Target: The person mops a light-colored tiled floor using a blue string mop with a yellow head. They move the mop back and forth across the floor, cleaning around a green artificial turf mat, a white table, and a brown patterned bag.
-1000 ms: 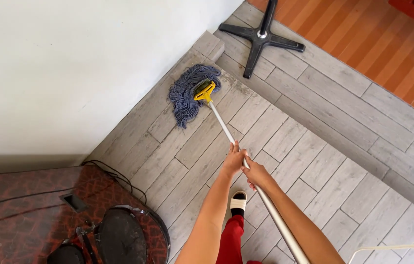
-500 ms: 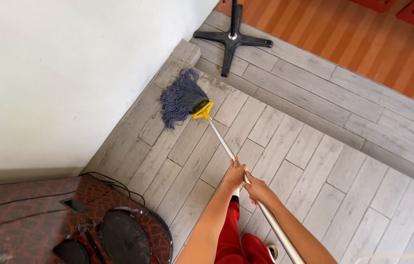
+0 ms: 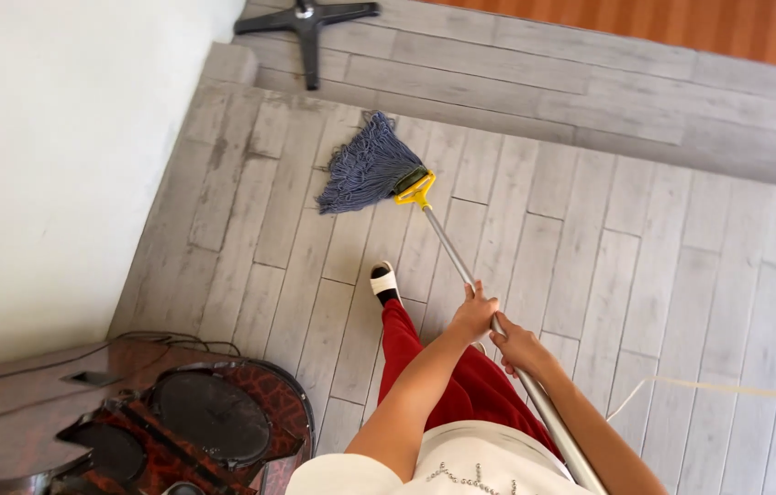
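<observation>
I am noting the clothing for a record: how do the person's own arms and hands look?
Both forearms are bare, with no gloves, watch or rings visible on the left hand or right hand. A white top with small beads covers the body; any sleeves lie out of view.

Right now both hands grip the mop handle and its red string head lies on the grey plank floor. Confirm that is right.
Not quite: the mop head is blue-grey, not red; only its clamp is yellow. The head view shows this. The left hand and right hand do grip the mop handle, and the head lies on the grey plank floor.

White beaded top (image 3: pixel 448 467), red trousers (image 3: pixel 434 376) (arms bare), white-and-black shoe (image 3: pixel 384 282).
</observation>
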